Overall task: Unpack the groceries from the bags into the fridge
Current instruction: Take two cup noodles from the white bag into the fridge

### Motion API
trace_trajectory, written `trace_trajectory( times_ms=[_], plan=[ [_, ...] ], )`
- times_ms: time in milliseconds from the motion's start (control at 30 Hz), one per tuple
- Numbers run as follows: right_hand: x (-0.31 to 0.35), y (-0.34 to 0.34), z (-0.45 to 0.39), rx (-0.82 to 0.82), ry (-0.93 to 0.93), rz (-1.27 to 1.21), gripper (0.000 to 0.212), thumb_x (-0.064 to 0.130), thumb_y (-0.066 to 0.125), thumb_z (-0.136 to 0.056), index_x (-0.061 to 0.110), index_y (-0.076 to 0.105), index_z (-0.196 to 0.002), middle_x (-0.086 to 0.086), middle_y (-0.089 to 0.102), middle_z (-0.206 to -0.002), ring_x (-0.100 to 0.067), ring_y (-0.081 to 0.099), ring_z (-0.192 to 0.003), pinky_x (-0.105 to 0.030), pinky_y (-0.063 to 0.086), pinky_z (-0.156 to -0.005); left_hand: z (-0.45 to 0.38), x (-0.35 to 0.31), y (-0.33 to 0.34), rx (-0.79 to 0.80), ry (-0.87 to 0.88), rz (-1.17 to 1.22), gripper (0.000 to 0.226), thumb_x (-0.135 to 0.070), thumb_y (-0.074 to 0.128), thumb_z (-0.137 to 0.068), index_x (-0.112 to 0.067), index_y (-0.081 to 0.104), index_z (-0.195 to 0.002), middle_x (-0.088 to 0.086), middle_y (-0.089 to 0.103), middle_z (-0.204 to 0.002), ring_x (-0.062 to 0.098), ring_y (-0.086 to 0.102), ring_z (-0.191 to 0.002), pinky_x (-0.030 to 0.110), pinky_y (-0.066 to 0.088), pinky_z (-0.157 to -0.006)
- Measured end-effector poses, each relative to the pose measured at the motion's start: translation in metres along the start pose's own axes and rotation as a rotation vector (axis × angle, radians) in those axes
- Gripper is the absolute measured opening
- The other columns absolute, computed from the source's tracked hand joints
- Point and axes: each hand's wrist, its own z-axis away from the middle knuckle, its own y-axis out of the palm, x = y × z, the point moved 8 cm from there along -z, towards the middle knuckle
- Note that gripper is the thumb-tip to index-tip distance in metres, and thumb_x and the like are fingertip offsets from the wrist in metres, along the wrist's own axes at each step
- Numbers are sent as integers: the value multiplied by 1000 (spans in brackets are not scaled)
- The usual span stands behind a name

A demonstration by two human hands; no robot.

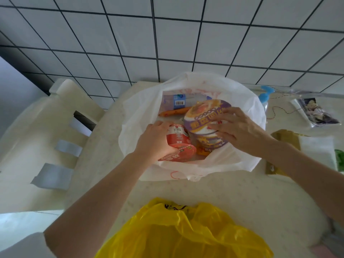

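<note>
With my left hand [156, 140] curled round the red noodle cup [176, 139] and my right hand [240, 127] spread over the purple noodle bowl [206, 120] beside it in the white bag [242, 101], I'd lift both straight up, clearing the rim.

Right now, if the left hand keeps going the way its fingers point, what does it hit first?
The left hand already grips the red noodle cup; pushed further, it likely meets the purple noodle bowl beside it, though depth is unclear.
</note>
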Motion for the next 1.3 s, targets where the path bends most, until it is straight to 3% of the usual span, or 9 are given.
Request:
trace_trajectory(
  times_ms=[67,167,300,400,567,800,1067,1200,1300],
  plan=[
    [4,0,6,-5,29,-35,25,33,62,-86,21,74,-105,-1,68,-114,-30,56,-110,-47,46,-96,2,4,-3,9,-19,-13,96,-55,83,-63,-29,36,-142,-2,47,-139,22,47,-123,41,48,-97],
    [-3,-7,11,-5,188,-189,38,49,56,-86,18,75,-94,0,69,-100,-22,62,-93,-43,53,-84,5,6,-5,17,-21,-19,94,-51,84,-61,-30,37,-140,-3,48,-136,22,47,-121,41,49,-95],
    [-24,-8,12,-45,398,-145,37,36,63,-86,13,64,-116,-7,55,-121,-27,51,-108,-44,48,-92,9,4,-1,51,-11,-51,95,-51,84,-62,-29,36,-141,-4,46,-137,20,46,-122,41,47,-94],
    [-39,12,12,163,554,-138,60,49,65,-83,16,48,-131,-8,51,-127,-27,44,-113,-39,42,-93,11,6,5,83,-12,-71,96,-53,83,-63,-30,34,-142,-3,45,-139,20,45,-124,41,47,-95],
    [-36,22,1,247,529,-21,66,61,63,-78,14,48,-123,-5,53,-114,-21,43,-106,-34,43,-86,8,8,7,99,-8,-64,96,-53,83,-63,-30,34,-143,-4,45,-139,20,45,-125,41,46,-95],
    [-39,35,-6,349,606,-422,54,53,73,-74,27,39,-107,7,60,-93,-7,59,-75,-21,49,-58,5,4,9,110,25,-97,96,-51,83,-62,-31,34,-142,-5,44,-140,19,43,-125,42,48,-95],
    [-41,46,5,472,642,-583,54,43,73,-78,26,39,-115,6,63,-102,-7,64,-83,-23,55,-68,7,2,10,125,38,-90,97,-49,85,-62,-31,34,-142,-4,44,-140,20,44,-124,43,47,-95],
    [-31,48,11,475,678,-633,72,51,73,-74,30,30,-128,4,62,-108,-13,66,-86,-22,54,-67,11,-4,14,125,83,-76,95,-45,86,-61,-31,36,-141,-5,44,-138,20,43,-125,43,47,-97],
    [-23,63,15,556,688,-677,52,50,72,-76,28,54,-120,2,69,-105,-11,68,-84,-20,54,-69,14,-8,14,124,104,-70,93,-42,85,-63,-30,36,-142,-6,43,-140,20,41,-128,43,46,-100]
  ],
)
